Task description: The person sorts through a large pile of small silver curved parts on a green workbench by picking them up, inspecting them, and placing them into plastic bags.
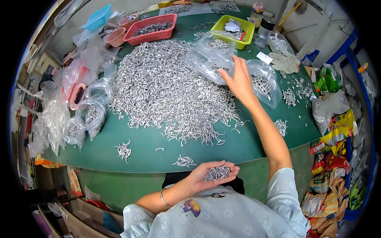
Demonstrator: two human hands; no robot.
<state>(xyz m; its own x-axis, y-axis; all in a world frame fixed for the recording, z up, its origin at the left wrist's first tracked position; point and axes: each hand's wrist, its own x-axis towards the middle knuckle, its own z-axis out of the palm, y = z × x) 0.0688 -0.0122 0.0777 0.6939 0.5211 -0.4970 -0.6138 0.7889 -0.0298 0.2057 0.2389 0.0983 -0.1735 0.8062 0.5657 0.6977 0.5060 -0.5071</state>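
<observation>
My left hand (202, 174) is palm up near my body, below the table's front edge, cupping a small heap of curved silvery metal pieces (217, 173). Out over the table, my right hand (241, 81) touches the edge of a clear plastic bag (204, 59), thumb spread away from the outstretched fingers. Similar metal pieces lie inside that bag. A second clear bag (266, 81) with metal parts rests just right of my right wrist. A broad pile of the same curved pieces (158, 83) covers the middle of the green table (147, 160).
A pink basket (152, 29) of parts and a yellow-green basket (248, 29) stand at the back. Filled clear bags (94, 115) crowd the left side. Small clusters (124, 150) lie along the front. At right are white gloves (285, 61) and a bottle (264, 33).
</observation>
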